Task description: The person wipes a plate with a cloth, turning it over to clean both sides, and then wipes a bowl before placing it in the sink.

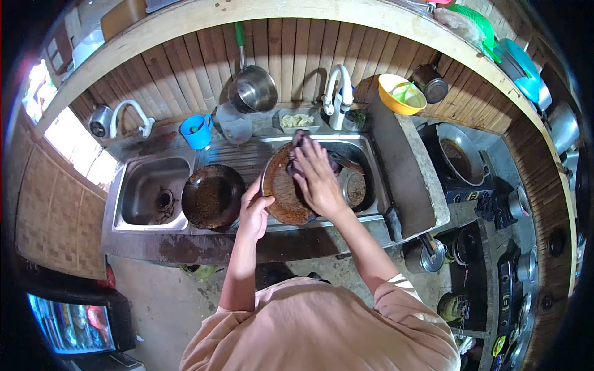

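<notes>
My left hand (pixel 253 209) grips the near left rim of a round pan (pixel 286 201) with a brown, speckled surface, thumb on the face and fingers behind. It is held tilted over the right sink basin (pixel 370 207). My right hand (pixel 317 176) presses a dark crumpled cloth (pixel 301 139) against the pan, covering part of both. In the basin behind lies a round metal piece (pixel 354 188), partly hidden by my right hand. A dark wok-like pan (pixel 213 196) sits on the drainboard (pixel 247 154) to the left.
A white faucet (pixel 339 93) rises behind the basin. Along the back stand a blue mug (pixel 197 131), a clear pitcher (pixel 234 123) and a small tray (pixel 299 120). A concrete partition (pixel 413 167) bounds the right, with a yellow bowl (pixel 401 96) on it and a stove wok (pixel 459 154) beyond.
</notes>
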{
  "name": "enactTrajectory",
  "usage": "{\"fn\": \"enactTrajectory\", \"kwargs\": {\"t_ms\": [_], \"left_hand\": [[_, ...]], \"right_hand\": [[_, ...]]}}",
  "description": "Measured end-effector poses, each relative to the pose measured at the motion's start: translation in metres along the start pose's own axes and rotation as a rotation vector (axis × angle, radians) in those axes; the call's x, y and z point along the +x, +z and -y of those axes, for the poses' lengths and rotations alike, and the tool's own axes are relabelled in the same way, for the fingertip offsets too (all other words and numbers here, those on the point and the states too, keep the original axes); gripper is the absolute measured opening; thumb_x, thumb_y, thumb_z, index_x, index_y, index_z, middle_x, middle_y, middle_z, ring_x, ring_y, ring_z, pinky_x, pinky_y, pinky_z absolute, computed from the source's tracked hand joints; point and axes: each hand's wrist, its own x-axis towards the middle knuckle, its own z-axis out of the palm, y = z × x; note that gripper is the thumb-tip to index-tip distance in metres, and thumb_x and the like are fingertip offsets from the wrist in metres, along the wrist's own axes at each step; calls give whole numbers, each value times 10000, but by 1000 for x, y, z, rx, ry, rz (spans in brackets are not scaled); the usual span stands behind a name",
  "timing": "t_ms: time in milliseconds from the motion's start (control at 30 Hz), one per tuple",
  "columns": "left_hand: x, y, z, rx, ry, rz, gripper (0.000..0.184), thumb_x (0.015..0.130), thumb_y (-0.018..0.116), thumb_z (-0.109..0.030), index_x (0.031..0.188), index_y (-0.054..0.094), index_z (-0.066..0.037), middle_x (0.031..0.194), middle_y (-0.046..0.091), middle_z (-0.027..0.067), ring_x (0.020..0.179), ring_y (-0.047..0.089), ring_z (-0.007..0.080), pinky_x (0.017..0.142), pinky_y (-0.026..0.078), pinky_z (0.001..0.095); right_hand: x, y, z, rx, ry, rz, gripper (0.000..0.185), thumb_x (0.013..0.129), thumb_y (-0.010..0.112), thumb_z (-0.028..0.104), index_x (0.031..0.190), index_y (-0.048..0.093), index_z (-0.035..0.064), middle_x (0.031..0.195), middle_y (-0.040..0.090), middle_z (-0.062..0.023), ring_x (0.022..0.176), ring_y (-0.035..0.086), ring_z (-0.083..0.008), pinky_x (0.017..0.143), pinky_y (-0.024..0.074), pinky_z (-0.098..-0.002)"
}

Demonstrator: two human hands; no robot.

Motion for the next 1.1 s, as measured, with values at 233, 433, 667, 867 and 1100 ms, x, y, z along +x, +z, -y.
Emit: {"fn": "enactTrajectory", "kwargs": {"t_ms": [233, 433, 667, 867, 1100], "left_hand": [[2, -7, -7, -100, 79, -81, 526, 1032, 542, -58, 1536, 443, 52, 1534, 532, 144, 1431, 478, 225, 1215, 327, 367], [-2, -9, -9, 28, 95, -99, 497, 1030, 522, -27, 1519, 472, 50, 1529, 537, 144, 1426, 482, 221, 1215, 327, 368], [2, 4, -3, 152, 105, -92, 495, 1032, 546, -25, 1517, 482, 48, 1540, 531, 139, 1419, 489, 212, 1209, 338, 356], [-5, -16, -28, 77, 125, -195, 473, 1041, 538, -46, 1502, 497, 56, 1516, 555, 139, 1401, 509, 221, 1211, 337, 366], [-18, -26, -57, 67, 198, -265, 458, 1066, 548, -89, 1508, 495, 20, 1497, 565, 136, 1380, 523, 206, 1182, 370, 356]], "right_hand": [[-25, 3, 45, 256, -156, 296, 511, 934, 699, 169, 1426, 609, 62, 1594, 465, -167, 1523, 360, -382, 1264, 264, -537], [-36, -5, 5, 73, -94, 228, 549, 908, 725, 134, 1435, 596, 51, 1584, 470, -178, 1508, 374, -408, 1247, 308, -539], [-11, 11, 35, 169, -121, 171, 576, 945, 706, 203, 1465, 550, 10, 1625, 402, -205, 1540, 304, -420, 1261, 257, -539], [-23, 2, 25, 125, -164, 277, 520, 901, 742, 177, 1393, 629, 52, 1573, 483, -170, 1502, 386, -397, 1246, 302, -549], [13, 10, 8, 149, 119, -76, 546, 913, 747, 124, 1398, 574, -56, 1411, 570, -258, 1237, 603, -454, 1035, 511, -472]]}}
